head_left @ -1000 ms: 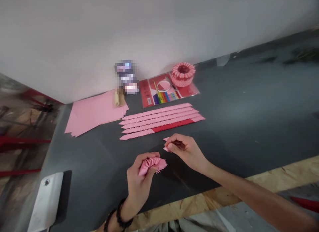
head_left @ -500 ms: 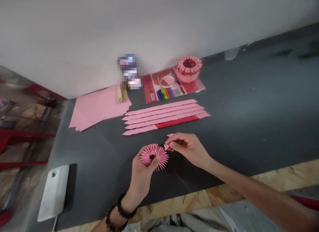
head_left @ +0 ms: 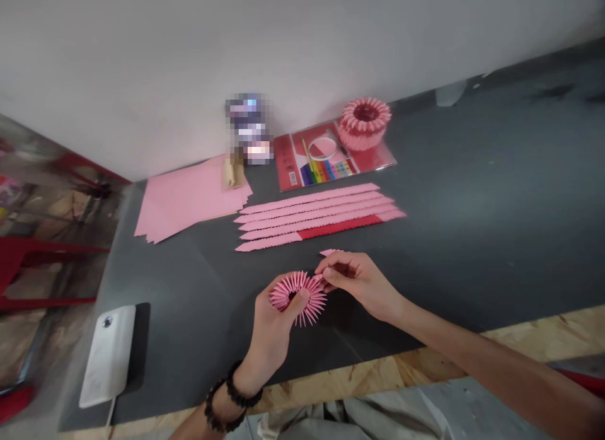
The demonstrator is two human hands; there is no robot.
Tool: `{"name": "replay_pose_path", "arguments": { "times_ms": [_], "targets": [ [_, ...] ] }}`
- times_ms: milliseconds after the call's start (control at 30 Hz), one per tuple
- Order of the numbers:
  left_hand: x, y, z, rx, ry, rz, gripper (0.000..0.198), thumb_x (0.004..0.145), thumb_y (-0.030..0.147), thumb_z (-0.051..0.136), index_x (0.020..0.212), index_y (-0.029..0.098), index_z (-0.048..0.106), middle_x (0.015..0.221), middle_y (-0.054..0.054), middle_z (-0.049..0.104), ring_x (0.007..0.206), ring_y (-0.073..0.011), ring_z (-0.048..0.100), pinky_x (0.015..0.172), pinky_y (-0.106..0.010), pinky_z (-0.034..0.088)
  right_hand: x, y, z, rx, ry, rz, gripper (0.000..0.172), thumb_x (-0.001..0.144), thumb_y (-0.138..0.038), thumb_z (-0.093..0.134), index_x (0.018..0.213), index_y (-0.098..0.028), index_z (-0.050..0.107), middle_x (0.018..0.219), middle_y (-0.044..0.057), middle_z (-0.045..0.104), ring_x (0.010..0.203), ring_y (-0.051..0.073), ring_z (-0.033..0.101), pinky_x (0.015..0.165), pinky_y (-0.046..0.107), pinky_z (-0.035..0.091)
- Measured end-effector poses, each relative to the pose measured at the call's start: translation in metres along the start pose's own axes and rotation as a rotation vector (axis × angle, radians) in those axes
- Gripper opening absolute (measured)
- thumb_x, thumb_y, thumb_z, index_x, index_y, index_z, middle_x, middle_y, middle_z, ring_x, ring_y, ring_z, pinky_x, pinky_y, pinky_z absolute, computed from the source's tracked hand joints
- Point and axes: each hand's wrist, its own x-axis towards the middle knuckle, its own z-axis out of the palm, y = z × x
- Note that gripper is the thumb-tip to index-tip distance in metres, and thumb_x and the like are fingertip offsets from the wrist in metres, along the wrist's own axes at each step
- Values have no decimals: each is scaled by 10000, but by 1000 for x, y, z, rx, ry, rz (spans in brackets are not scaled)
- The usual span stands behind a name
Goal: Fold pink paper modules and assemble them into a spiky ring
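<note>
My left hand (head_left: 274, 320) is closed around a ring of folded pink paper pieces (head_left: 312, 309), its thumb pressed across the open middle. Thin points fan outward all round that ring. At its right edge my right hand (head_left: 357, 279) pinches a small folded pink paper triangle (head_left: 317, 278), which meets or nearly meets the ring's points. Another pink folded piece (head_left: 328, 252) lies on the table, partly hidden behind the right hand. Beyond both hands, several long rows of nested pink pieces (head_left: 312, 208) lie side by side, one with a red section (head_left: 340, 227).
A finished-looking pink ring stack (head_left: 365, 125) stands on a red packaged sheet (head_left: 288, 169) by the wall. Pink paper sheets (head_left: 189, 197) lie at the left, with a small tan object (head_left: 232, 173) on them. A white device with a cord (head_left: 108, 355) rests near the left front edge.
My right hand has brought the pink triangle to the ring's right side; before, a small gap separated them. The whole view has shifted slightly.
</note>
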Motion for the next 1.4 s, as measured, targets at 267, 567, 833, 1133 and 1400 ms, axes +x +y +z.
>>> {"name": "replay_pose_path", "arguments": {
  "times_ms": [267,567,833,1133,1400],
  "targets": [
    [-1,2,-4,174,-31,75,310,813,323,840,1062,155,760,1002,-68,792,904,-199,709,877,-289,552,1,0,-1,29,-7,55,281,832,-461,827,893,-192,775,790,6,715,719,109,706,707,230,631],
    [-3,15,-2,358,-58,137,279,819,346,814,1022,159,770,960,-63,797,885,-213,731,855,-291,556,0,-4,0,-97,4,9,257,869,-444,781,910,-190,776,822,27,741,728,138,720,729,275,636],
    [-1,7,-4,296,-78,123,306,804,356,840,1038,169,774,981,-56,805,895,-211,729,851,-276,542,-3,-6,2,-210,88,-66,187,810,-339,818,892,-192,736,832,22,759,739,137,735,697,236,600],
    [0,6,-4,303,-87,101,336,775,375,865,1022,163,782,961,-67,806,896,-230,725,850,-300,546,-8,-7,6,-408,140,-222,125,829,-322,799,835,-205,757,776,18,782,691,160,749,724,295,628],
    [1,3,-4,283,-79,93,350,757,365,883,1025,162,788,949,-67,802,890,-224,722,868,-309,547,-6,-10,4,-474,69,-225,87,843,-283,767,805,-207,748,765,3,773,651,149,719,781,337,633]
  ]
}}
